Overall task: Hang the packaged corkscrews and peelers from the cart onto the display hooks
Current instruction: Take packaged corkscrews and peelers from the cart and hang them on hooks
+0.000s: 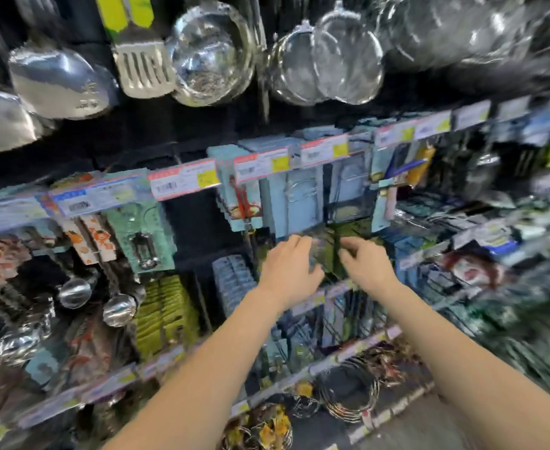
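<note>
Both arms reach into the middle of a store display wall. My left hand (288,269) and my right hand (366,264) sit side by side at a dark green packaged item (327,251) hanging below a row of light blue packages (294,203). Fingers of both hands touch the green pack's edges; the blur hides how firm the hold is. The hook itself is hidden behind the packs. The cart is out of view.
Steel ladles, a slotted turner (143,69) and strainers (213,56) hang above. Price-tag rails (184,180) run across the display. Yellow-green packs (165,315) hang lower left, spoons (117,308) beside them, wire racks (351,389) at the bottom, more packs crowd the right.
</note>
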